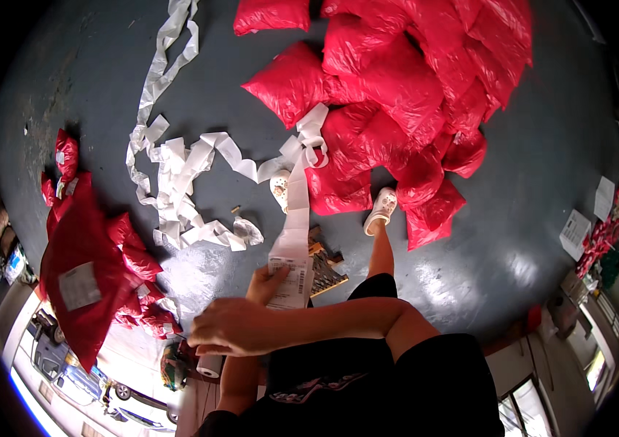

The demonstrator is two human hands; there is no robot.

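Note:
My left hand is closed on a strip of white shipping labels; the printed end lies over its fingers. From there the strip runs down to the floor by my feet. My right forearm crosses over the left one. At its end my right hand is held out to the left, fingers loosely apart, nothing seen in them. Left of it a red plastic mailer bag with a white label looks off the floor, tilted, apart from the hand. Below and behind it lie several smaller-looking labelled red bags.
A big heap of red bags lies ahead, close to my feet in white clogs. Loose label strip is tangled on the grey floor. A wooden slatted piece is near my legs. Paper sheets are far right.

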